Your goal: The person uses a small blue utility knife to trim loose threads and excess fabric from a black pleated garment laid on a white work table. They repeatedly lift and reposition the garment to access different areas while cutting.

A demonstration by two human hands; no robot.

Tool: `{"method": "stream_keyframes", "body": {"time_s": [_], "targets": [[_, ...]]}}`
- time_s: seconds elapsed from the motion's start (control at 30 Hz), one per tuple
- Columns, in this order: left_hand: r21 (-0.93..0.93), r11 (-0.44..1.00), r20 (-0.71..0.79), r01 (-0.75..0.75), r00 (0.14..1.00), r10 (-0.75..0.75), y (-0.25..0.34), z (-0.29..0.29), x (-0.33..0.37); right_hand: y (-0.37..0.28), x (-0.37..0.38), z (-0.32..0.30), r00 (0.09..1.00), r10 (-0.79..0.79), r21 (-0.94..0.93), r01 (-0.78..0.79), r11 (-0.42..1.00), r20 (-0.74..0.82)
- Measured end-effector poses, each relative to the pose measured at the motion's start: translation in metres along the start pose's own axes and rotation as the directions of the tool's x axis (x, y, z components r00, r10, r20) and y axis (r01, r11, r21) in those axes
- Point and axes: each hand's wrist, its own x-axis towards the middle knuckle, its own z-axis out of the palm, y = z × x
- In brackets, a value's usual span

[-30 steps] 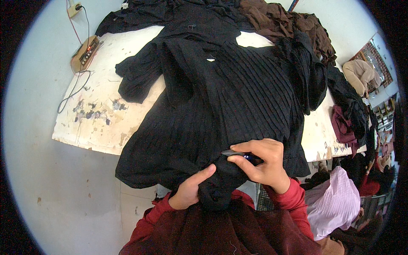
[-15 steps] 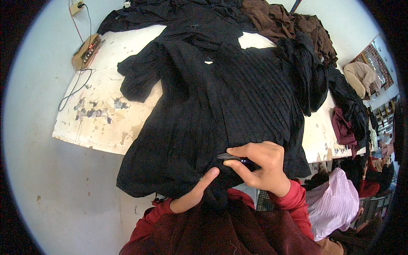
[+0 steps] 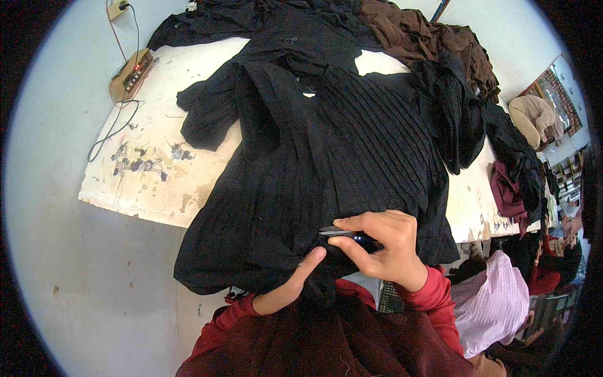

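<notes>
A black pleated garment (image 3: pixel 370 138) lies spread over the table, its lower edge hanging toward me. My right hand (image 3: pixel 389 248) pinches a pair of small thread snips (image 3: pixel 336 232) between thumb and fingers, with the pointed blades toward the left, just above the cloth. Lower left of the blades, my left hand (image 3: pixel 289 283) grips the garment near its hem. The thumb lies on top, and the other fingers are hidden by the black cloth. The thumb's tip is close to the snips but apart from them.
The pale, stained table (image 3: pixel 157 195) carries more black cloth and a brown cloth (image 3: pixel 465 47) at its far side. A wooden power strip (image 3: pixel 132 75) with a cable sits at the left. A maroon cloth (image 3: pixel 507 188) hangs at the right; people are beyond, one in pink (image 3: pixel 493 301).
Both hands stay nearly in place, the snips still in the right one and the garment in the left. The whole view has shifted slightly.
</notes>
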Motion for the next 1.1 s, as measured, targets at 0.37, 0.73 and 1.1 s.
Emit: {"method": "stream_keyframes", "body": {"time_s": [0.37,0.73,1.1], "targets": [[0.485,0.857,0.025,-0.173,0.982,0.185,0.013,0.0,-0.001,0.004,-0.004,0.008,0.995,0.088,0.426,-0.061,0.903,-0.045],[-0.284,0.936,0.069,0.206,0.978,-0.195,0.029,0.005,-0.005,0.024,-0.034,0.06,0.958,0.284,0.585,-0.207,0.785,-0.042],[-0.413,0.868,0.217,0.275,0.956,-0.199,0.031,0.003,-0.001,0.022,0.001,0.037,1.0,-0.028,0.356,0.029,0.934,-0.009]]}}
